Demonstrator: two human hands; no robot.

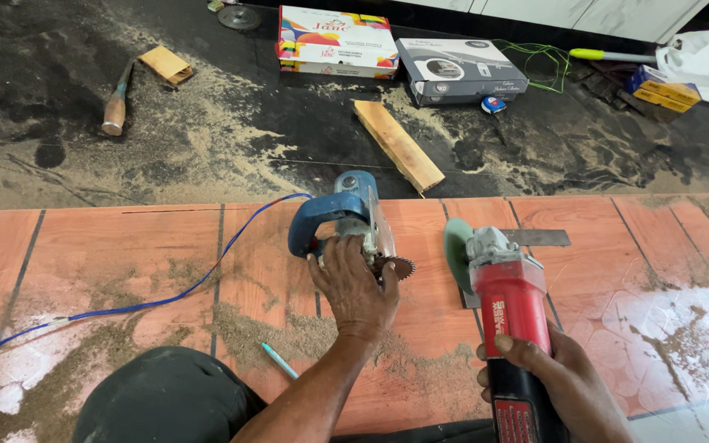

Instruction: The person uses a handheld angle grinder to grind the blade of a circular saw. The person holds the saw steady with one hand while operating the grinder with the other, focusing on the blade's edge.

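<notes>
On the reddish laminated board (125,262), gritty with sawdust, a thin blue cable (166,299) snakes from the left edge up to a blue circular saw (338,217), and a small teal pencil (279,361) lies in the dust just in front of it. The left hand (354,287) lies spread over the saw's metal body, fingers curled on it beside the toothed round blade (400,267). To the right, the right hand (560,381) is wrapped tight round the black rear of a red, cylindrical angle grinder (509,303), whose grey head and green disc rest on the board against a flat steel square (539,238); beyond the board a pale wooden offcut (397,143) lies on the dusty dark floor.
</notes>
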